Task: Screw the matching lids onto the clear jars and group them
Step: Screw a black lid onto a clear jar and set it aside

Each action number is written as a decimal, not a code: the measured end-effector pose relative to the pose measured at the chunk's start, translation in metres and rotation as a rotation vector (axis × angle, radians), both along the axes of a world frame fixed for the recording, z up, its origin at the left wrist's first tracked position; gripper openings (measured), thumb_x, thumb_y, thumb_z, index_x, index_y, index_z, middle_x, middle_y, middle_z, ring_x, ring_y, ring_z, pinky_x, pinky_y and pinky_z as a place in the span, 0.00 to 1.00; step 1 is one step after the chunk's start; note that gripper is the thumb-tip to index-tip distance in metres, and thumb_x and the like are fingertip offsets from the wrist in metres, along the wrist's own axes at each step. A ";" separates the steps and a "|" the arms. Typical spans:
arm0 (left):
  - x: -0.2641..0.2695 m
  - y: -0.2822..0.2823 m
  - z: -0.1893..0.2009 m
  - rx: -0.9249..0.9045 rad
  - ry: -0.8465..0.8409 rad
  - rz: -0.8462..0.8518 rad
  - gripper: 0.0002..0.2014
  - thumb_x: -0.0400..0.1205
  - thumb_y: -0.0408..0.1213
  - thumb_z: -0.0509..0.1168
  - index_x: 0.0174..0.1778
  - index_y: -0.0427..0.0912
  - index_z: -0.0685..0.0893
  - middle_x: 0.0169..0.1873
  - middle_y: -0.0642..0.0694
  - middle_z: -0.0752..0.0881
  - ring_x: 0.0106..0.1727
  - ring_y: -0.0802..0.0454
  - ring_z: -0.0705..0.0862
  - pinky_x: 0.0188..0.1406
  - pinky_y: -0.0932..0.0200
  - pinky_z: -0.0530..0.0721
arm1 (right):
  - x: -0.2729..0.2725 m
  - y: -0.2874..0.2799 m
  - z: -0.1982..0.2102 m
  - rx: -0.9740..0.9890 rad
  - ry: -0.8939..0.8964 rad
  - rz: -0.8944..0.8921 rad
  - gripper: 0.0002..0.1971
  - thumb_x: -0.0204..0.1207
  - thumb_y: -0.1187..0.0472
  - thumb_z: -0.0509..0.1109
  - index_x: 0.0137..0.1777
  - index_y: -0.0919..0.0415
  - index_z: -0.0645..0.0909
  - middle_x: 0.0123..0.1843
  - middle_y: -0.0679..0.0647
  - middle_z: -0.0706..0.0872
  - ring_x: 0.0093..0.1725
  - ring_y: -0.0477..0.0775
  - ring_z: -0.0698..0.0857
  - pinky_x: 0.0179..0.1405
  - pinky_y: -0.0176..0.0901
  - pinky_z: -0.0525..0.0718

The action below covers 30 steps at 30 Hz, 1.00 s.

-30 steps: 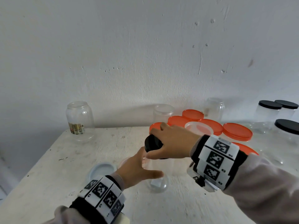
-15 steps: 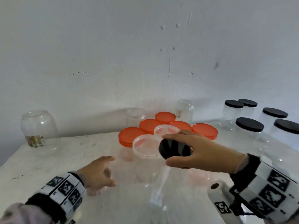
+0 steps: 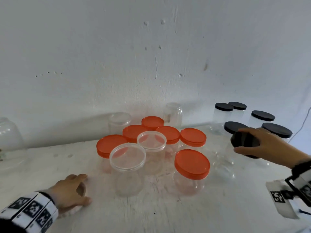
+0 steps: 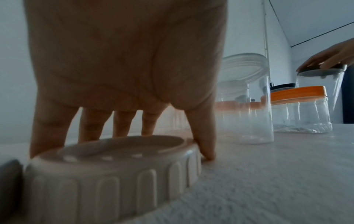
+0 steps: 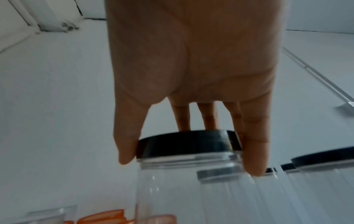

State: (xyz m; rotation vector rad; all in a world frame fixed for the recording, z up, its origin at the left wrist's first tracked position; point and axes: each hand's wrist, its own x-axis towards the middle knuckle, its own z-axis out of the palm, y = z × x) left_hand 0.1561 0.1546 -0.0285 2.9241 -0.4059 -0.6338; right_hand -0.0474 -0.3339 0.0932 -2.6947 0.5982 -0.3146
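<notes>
Right hand (image 3: 267, 147) at far right, fingers and thumb curled round a black lid (image 5: 188, 143) screwed on a clear jar (image 5: 191, 189); jar carried by that lid beside the black-lidded group (image 3: 262, 116) at the far right of the desk (image 3: 185, 214). Whether its base touches the desk: cannot tell, too blurred. Left hand (image 3: 70, 190) near left, low on the desk, fingertips (image 4: 205, 151) set around a ribbed white lid (image 4: 113, 169) lying flat; grip narrow about its rim, lid not lifted. Orange-lidded jars (image 3: 191, 163) clustered mid-desk, six in all. Among them, two clear jars without lids: one near (image 3: 127, 170), one just behind it (image 3: 151, 145). Further clear jars by the wall (image 3: 151, 64): one far left (image 3: 8, 133), partly out of view, one behind the orange cluster (image 3: 118, 121), one to its right (image 3: 173, 114).
</notes>
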 end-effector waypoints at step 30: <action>0.016 0.009 -0.009 -0.224 -0.206 0.245 0.50 0.64 0.68 0.72 0.77 0.45 0.66 0.70 0.47 0.73 0.68 0.52 0.74 0.65 0.61 0.71 | 0.125 -0.015 0.019 -0.324 0.430 -0.218 0.28 0.69 0.37 0.72 0.61 0.53 0.73 0.63 0.58 0.73 0.63 0.64 0.74 0.65 0.51 0.71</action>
